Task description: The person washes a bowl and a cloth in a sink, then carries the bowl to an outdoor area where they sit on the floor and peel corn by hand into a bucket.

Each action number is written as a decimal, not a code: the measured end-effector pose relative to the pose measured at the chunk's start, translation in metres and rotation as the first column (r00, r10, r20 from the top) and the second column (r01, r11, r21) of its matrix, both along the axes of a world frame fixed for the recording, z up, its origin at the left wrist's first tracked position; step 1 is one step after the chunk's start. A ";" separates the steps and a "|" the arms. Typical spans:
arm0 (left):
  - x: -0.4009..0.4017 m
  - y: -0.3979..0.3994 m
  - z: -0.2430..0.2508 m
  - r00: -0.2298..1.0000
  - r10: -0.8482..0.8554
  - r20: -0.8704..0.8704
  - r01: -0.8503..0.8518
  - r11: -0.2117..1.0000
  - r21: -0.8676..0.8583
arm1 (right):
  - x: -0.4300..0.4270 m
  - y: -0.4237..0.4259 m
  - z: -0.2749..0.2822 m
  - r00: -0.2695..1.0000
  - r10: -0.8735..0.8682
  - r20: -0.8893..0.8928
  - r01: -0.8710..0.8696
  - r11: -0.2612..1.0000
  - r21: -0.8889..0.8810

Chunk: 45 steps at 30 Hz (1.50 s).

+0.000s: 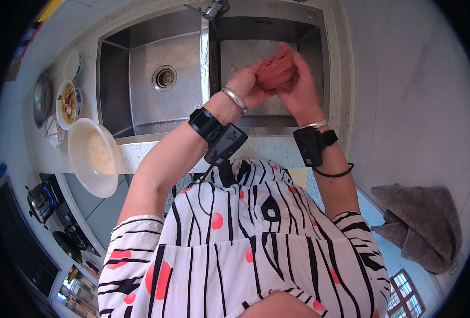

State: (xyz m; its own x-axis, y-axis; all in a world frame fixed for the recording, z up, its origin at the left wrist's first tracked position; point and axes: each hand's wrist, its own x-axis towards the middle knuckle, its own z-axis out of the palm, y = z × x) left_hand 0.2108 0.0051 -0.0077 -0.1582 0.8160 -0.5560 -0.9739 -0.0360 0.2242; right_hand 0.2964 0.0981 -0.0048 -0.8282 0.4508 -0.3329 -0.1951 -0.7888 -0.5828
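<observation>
Over the right basin [239, 51] of a stainless steel double sink, a bunched reddish-pink cloth [275, 69] is held between both hands. My left hand [246, 85] grips it from the left side, with the fingers partly hidden behind the folds. On the other side, my right hand [302, 85] wraps the cloth's right edge, its thumb along the top. Both wrists carry a silver bangle and a black strapped-on device. Beyond the basins a chrome faucet [213, 10] stands at the divider.
The left basin [147, 103] has a round drain [164, 78]. On the left counter are a translucent plastic bowl [95, 157], a bowl of food [68, 103], a metal bowl [42, 99] and a small bowl with chopsticks [54, 131]. A grey towel [425, 226] hangs at the right.
</observation>
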 end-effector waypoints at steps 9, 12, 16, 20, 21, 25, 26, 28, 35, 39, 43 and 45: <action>-0.005 -0.020 0.011 0.966 -0.236 -0.104 0.247 0.963 0.109 | -0.012 0.021 0.001 0.856 0.364 0.366 -0.515 0.660 0.547; -0.001 -0.025 0.025 0.973 -0.226 -0.037 0.229 0.958 0.174 | -0.005 0.018 -0.006 0.859 0.507 -0.073 -0.503 0.862 0.063; 0.002 -0.026 0.016 0.967 -0.253 0.023 0.245 0.953 0.176 | -0.011 0.003 0.013 0.846 0.445 -0.292 -0.496 0.859 -0.129; 0.000 -0.024 0.019 0.955 -0.287 -0.072 0.295 0.944 0.146 | -0.013 0.017 0.001 0.896 0.435 -0.091 -0.424 0.897 0.122; -0.001 -0.024 0.020 0.950 -0.299 -0.090 0.310 0.939 0.148 | -0.014 0.017 0.001 0.893 0.439 -0.093 -0.427 0.895 0.125; -0.005 -0.018 0.017 0.932 -0.342 -0.120 0.355 0.929 0.107 | -0.020 0.014 0.006 0.893 0.451 0.001 -0.444 0.879 0.177; -0.006 -0.017 0.016 0.933 -0.339 -0.121 0.352 0.930 0.107 | -0.022 0.011 0.010 0.903 0.425 0.056 -0.427 0.882 0.199; -0.006 -0.016 0.019 0.909 -0.382 -0.168 0.392 0.919 0.029 | -0.025 0.008 0.014 0.906 0.412 0.102 -0.424 0.872 0.245; -0.001 -0.011 0.001 0.832 -0.386 -0.398 0.369 0.921 -0.123 | -0.031 0.001 0.006 0.916 0.316 0.248 -0.385 0.868 0.315; 0.007 -0.005 -0.009 0.299 -0.443 -0.845 0.123 0.896 -0.426 | -0.035 -0.004 0.001 0.921 0.199 0.335 -0.313 0.890 0.331; 0.010 -0.002 -0.025 -0.063 -0.348 -0.935 0.009 0.937 -0.349 | -0.037 -0.003 -0.015 0.923 0.090 0.375 -0.237 0.900 0.366; 0.012 0.000 -0.031 -0.104 -0.401 -0.910 -0.028 0.916 -0.401 | -0.037 -0.003 -0.022 0.923 0.030 0.385 -0.191 0.901 0.389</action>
State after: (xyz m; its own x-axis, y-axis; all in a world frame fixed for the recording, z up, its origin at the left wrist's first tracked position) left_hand 0.2230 0.0049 -0.0389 -0.5591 0.8198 -0.1240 0.3248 0.3541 0.8770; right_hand 0.2594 0.0947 -0.0268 -0.7388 0.5256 -0.4218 0.1664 -0.4642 -0.8699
